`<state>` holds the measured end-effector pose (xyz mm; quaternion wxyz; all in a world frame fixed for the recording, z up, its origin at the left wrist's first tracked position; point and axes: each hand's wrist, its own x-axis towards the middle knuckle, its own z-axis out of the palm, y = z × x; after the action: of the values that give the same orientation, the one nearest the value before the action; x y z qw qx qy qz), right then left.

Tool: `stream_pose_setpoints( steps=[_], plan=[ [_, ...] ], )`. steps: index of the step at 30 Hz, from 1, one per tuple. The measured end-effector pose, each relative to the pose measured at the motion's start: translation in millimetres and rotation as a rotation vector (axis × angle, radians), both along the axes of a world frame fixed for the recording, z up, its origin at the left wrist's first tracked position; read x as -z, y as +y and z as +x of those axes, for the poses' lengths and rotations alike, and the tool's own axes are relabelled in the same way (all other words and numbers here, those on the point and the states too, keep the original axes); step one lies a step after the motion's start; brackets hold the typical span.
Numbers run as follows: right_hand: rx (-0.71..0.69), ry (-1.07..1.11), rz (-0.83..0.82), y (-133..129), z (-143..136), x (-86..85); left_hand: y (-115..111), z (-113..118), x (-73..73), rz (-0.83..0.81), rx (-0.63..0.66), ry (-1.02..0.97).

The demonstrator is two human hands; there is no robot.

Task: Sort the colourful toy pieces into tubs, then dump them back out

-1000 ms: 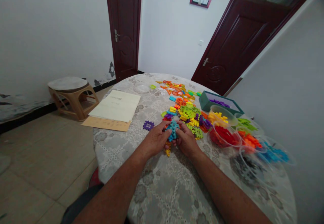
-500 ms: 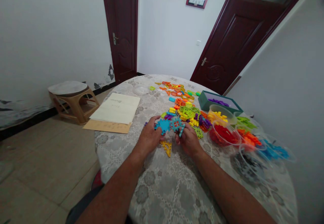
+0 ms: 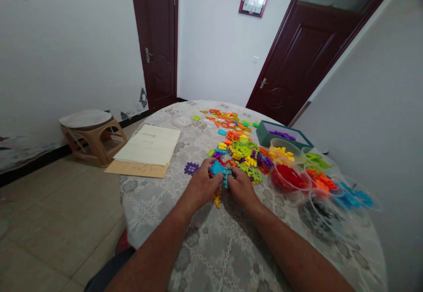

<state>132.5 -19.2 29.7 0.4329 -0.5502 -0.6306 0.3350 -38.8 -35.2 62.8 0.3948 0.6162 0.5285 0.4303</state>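
Observation:
My left hand [image 3: 200, 186] and my right hand [image 3: 241, 189] meet over the round table [image 3: 211, 248], both gripping a cluster of blue interlocking plastic tiles [image 3: 219, 170]. The blue tiles sit between the fingertips, partly hidden by them. A yellow triangular tile [image 3: 217, 198] lies on the cloth just under my hands. A purple square tile [image 3: 191, 168] lies left of my left hand. A heap of mixed coloured tiles [image 3: 243, 149] spreads out just beyond my hands.
Clear bowls at the right hold yellow [image 3: 283, 151], red [image 3: 288, 176], orange [image 3: 322, 181] and blue [image 3: 355, 198] tiles. A teal box [image 3: 283, 134] holds purple ones. Papers [image 3: 148, 146] lie at the table's left edge. A low stool [image 3: 90, 132] stands by the wall.
Half a second ago the blue tiles were held apart, spread side by side; now my hands have drawn together and lower, pressing them into one cluster.

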Motion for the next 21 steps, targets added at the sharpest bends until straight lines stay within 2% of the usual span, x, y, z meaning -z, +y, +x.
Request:
stream_pose_setpoints(
  steps=[8,13,17,21],
  plan=[
    [0.055,-0.086,0.052,1.6,2.7,4.7,-4.1,3.2,12.4,-0.035,0.098,-0.031],
    [0.049,-0.098,0.103,-1.1,2.0,5.3,-5.6,2.2,10.9,-0.006,0.042,0.041],
    [-0.011,-0.026,0.171,-2.5,0.7,2.9,-1.5,0.9,10.4,-0.047,0.039,-0.078],
    [-0.011,0.018,0.149,-1.2,0.0,-0.5,0.5,2.5,9.5,-0.127,0.124,-0.204]
  ],
)
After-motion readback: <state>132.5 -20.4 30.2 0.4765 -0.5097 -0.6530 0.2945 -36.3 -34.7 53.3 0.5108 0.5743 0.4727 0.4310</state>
